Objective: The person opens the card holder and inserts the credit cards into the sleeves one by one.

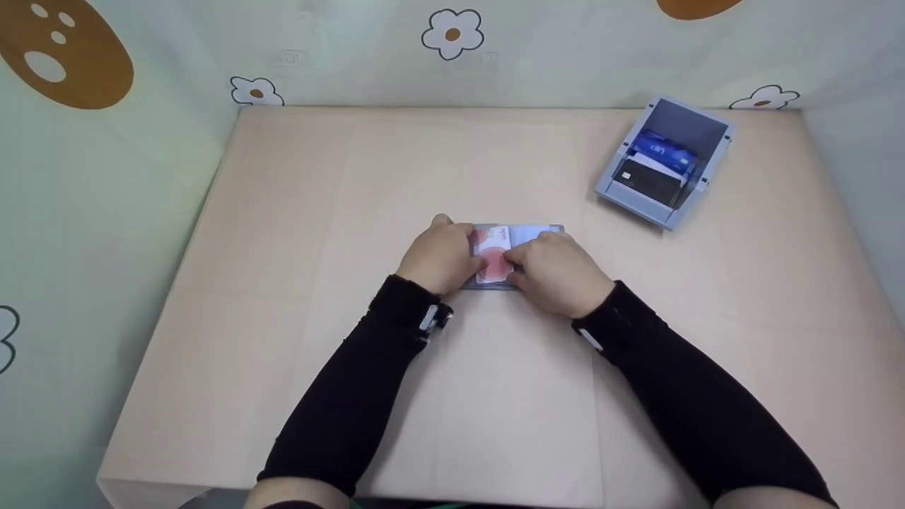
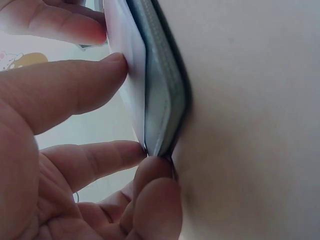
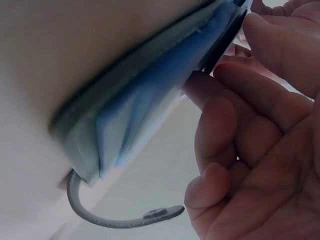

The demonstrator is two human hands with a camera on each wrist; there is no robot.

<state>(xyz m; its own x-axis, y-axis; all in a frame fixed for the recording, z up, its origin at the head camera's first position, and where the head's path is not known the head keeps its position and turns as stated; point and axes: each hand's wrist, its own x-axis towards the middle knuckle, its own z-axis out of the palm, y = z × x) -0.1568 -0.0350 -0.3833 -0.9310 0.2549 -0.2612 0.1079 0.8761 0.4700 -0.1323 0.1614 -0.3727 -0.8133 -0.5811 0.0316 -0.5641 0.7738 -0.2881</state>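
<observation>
A grey card holder (image 1: 488, 287) lies spread on the table, a white card with pink circles (image 1: 495, 244) on its left half. My left hand (image 1: 440, 258) grips the holder's left side; in the left wrist view its fingers pinch the grey edge (image 2: 162, 107) and its thumb (image 2: 107, 75) presses on the card. My right hand (image 1: 558, 272) has thumb and index finger pinched at the card's right edge, the other fingers curled. In the right wrist view, bluish sleeves (image 3: 145, 107) fill the holder's right half, and a strap with a snap (image 3: 100, 220) hangs off it.
A grey bin (image 1: 629, 199) stands at the back right, holding a blue card (image 1: 664, 152), a white one and a black card (image 1: 647, 182). The table (image 1: 396, 170) has a pale pink cloth. Patterned walls (image 1: 368, 56) border its back and sides.
</observation>
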